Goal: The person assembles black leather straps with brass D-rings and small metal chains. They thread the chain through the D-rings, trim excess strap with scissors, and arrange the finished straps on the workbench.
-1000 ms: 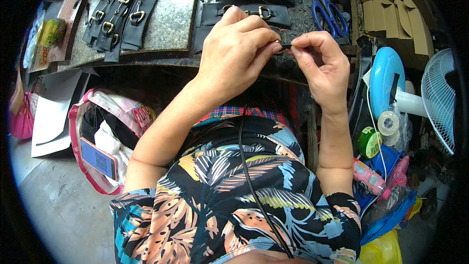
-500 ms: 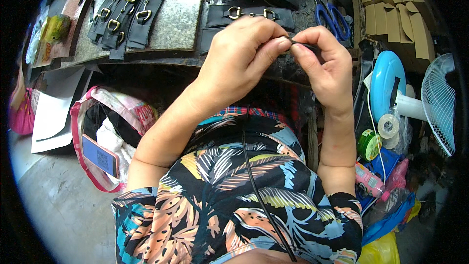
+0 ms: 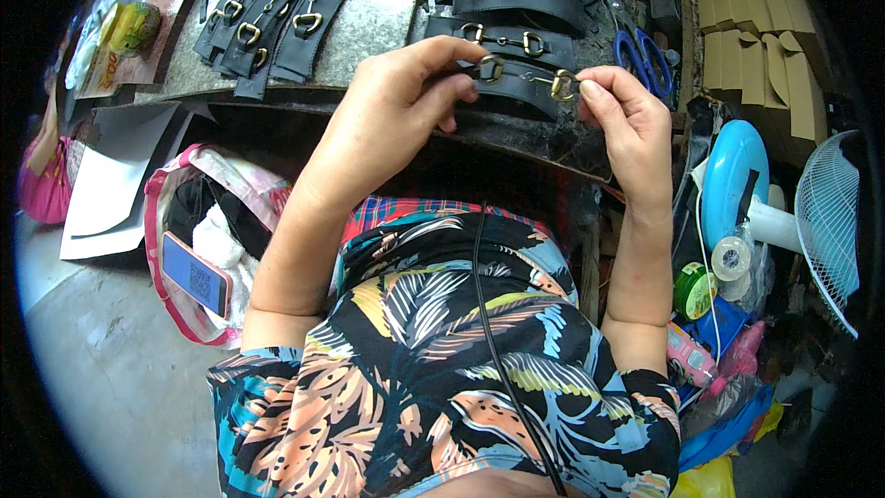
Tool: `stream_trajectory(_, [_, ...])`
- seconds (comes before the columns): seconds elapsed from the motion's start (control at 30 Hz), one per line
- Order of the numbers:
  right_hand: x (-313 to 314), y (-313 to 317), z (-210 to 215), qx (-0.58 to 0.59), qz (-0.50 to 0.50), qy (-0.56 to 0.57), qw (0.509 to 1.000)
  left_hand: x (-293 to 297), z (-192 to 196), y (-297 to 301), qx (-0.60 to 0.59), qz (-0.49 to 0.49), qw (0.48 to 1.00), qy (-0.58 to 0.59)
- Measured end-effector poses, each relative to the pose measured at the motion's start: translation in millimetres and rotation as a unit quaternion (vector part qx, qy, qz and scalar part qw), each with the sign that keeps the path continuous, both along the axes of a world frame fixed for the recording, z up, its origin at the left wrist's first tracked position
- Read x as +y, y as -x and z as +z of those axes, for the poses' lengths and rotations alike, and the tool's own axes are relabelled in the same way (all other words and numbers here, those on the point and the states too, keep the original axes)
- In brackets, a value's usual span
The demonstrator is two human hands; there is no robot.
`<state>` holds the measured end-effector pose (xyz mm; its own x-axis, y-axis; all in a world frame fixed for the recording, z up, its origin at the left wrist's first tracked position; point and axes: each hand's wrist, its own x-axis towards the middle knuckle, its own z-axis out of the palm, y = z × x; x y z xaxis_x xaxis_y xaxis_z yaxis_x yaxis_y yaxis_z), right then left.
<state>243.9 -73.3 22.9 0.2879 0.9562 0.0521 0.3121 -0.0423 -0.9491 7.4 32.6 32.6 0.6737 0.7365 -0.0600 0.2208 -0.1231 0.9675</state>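
My left hand [image 3: 401,97] and my right hand [image 3: 631,120] are raised at the near edge of the workbench [image 3: 313,100]. A gold-coloured metal horsebit buckle [image 3: 562,86] stretches between them, two D-shaped rings joined by a thin link. My right thumb and forefinger pinch its right ring; my left fingers close at its left ring, partly hiding that grip. Just behind lie black leather straps [image 3: 516,6], one bearing a similar buckle [image 3: 503,39]. More black straps with gold buckles [image 3: 309,23] lie on a mottled grey slab [image 3: 383,9] further left.
Blue-handled scissors [image 3: 643,62] lie right of the straps, and folded brown cardboard [image 3: 765,65] stands beyond. A blue and white fan [image 3: 737,171] is at the right. Left of my lap, a pink-rimmed bag [image 3: 171,300] holds a phone [image 3: 195,274] and white cloth.
My hands have moved apart from their close pinch, and the horsebit buckle now shows between them. The whole view has shifted slightly, with the bench things appearing further right.
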Motion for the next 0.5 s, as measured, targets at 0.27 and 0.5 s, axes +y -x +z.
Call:
stream_trajectory(0.27, [-1.1,-5.0,-5.6,-0.158,0.009,0.013,0.987,1.3,-3.0,-4.4,0.074,0.079,0.960,-0.259])
stream_trajectory(0.5, [-8.9,1.1,-2.0,-0.124,0.004,0.015,0.992,4.5,-0.2,-11.3,-0.092,0.123,0.988,0.017])
